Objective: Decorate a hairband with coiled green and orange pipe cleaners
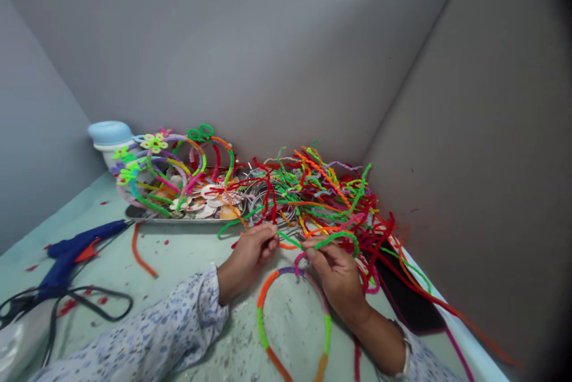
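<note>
The left hand (250, 251), in a speckled white sleeve, is pinched shut on one end of a thin green fuzzy pipe cleaner (289, 241). The right hand (336, 273) nips the same strand further along, fingers closed. Just below both hands lies a hoop headband wrapped in orange, green, purple and pink pipe cleaner (263, 316), flat on the pale green tabletop (192, 257), which is speckled and dotted with red scraps.

At the far left of that surface sits a blue plastic glue gun (67, 254) with its black cord (93, 304) looped near the table edge. Next comes a loose orange pipe cleaner (140, 255), then a shallow metal tray (179, 218) heaped with decorated headbands (170, 167), a light blue lidded pot (109, 132) behind it. Further right spreads a big tangle of red, green and orange pipe cleaners (330, 197), running over a flat black slab (404, 301). Plain grey walls (277, 42) box the table in on three sides.
</note>
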A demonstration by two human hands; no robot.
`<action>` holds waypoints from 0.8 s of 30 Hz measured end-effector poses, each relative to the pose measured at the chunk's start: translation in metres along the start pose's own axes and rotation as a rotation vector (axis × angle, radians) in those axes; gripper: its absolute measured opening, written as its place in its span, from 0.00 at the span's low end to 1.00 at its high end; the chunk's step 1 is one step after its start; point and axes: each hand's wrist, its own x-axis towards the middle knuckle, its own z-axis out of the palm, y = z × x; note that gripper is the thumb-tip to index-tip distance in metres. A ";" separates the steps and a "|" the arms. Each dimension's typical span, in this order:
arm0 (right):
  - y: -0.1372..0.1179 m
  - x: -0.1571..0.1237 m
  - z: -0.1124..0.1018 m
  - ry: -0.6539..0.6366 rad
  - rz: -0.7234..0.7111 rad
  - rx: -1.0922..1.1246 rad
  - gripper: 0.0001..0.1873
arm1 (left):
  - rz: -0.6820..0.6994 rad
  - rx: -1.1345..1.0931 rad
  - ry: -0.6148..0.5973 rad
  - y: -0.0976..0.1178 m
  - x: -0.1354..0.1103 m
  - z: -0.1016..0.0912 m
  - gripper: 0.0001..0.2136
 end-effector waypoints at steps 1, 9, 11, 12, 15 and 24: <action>0.001 0.000 0.000 0.001 -0.025 -0.014 0.05 | -0.003 -0.009 -0.002 0.001 0.000 0.000 0.08; 0.005 0.000 -0.001 -0.024 -0.198 -0.078 0.07 | -0.046 -0.084 -0.027 0.002 -0.002 0.002 0.11; 0.004 0.000 -0.001 -0.015 -0.198 -0.079 0.07 | -0.014 -0.072 -0.013 0.002 -0.002 0.001 0.10; 0.004 0.000 -0.001 -0.009 -0.195 -0.074 0.07 | 0.007 -0.064 -0.004 0.001 -0.001 0.001 0.10; 0.003 0.000 -0.001 -0.010 -0.166 -0.046 0.07 | 0.036 -0.034 0.011 -0.001 -0.001 0.000 0.09; 0.011 -0.004 -0.002 -0.058 -0.038 -0.019 0.06 | 0.019 0.207 -0.016 -0.001 -0.003 0.000 0.16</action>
